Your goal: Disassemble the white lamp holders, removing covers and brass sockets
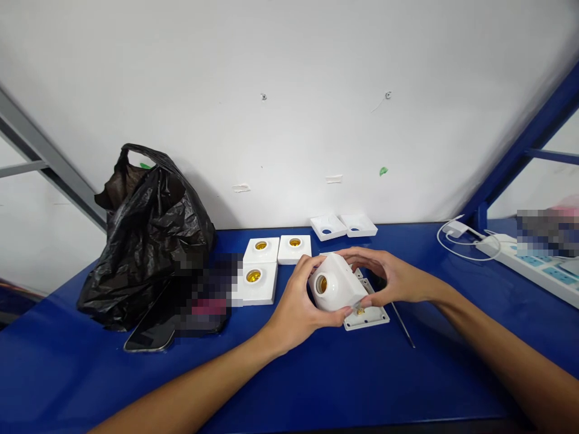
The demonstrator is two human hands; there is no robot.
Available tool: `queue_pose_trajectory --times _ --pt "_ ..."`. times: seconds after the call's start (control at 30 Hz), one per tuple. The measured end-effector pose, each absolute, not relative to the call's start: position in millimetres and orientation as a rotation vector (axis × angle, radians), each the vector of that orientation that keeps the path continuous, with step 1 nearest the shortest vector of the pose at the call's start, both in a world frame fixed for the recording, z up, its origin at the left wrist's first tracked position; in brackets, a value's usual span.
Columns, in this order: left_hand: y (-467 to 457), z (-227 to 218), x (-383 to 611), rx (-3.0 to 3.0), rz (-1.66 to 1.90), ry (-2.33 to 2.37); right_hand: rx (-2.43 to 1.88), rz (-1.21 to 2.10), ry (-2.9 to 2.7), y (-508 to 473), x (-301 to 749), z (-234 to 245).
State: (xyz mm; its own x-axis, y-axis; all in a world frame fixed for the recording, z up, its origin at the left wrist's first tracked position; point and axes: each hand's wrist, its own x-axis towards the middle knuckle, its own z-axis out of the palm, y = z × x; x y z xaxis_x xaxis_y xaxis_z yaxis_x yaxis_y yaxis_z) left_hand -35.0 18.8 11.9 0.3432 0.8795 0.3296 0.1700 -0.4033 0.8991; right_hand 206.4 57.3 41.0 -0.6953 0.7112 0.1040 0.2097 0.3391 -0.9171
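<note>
I'm gripping this white lampholder by its edges with my left hand and right hand, figuring it's light, stiff, kinda slick plastic that could crack.

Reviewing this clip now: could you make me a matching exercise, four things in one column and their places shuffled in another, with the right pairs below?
Things
1. Crinkled black plastic bag
2. Tilted white plastic socket unit with a gold-coloured thread
3. Long white plastic power strip
4. Two white square plastic covers with round holes

Places
A. Side by side near the white wall
B. Beyond the right forearm, at the picture's right edge
C. Left part of the blue table
D. Between the left hand and right hand

Pairs: 1-C, 2-D, 3-B, 4-A
</note>
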Motion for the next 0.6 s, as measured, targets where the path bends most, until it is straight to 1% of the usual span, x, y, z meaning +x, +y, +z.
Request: queue_pose_trajectory --times 0.23,0.43,0.6 --pt "20 11 -34 1.829 1.183 0.956 -0.813 1.259 -2.129 61 212 35" --pt "34 11 -44 1.672 1.419 1.014 -0.832 1.311 -1.991 75 227 26" --pt "32 19 -46 1.580 1.406 1.040 -0.884 1.305 -1.825 80 224 19"
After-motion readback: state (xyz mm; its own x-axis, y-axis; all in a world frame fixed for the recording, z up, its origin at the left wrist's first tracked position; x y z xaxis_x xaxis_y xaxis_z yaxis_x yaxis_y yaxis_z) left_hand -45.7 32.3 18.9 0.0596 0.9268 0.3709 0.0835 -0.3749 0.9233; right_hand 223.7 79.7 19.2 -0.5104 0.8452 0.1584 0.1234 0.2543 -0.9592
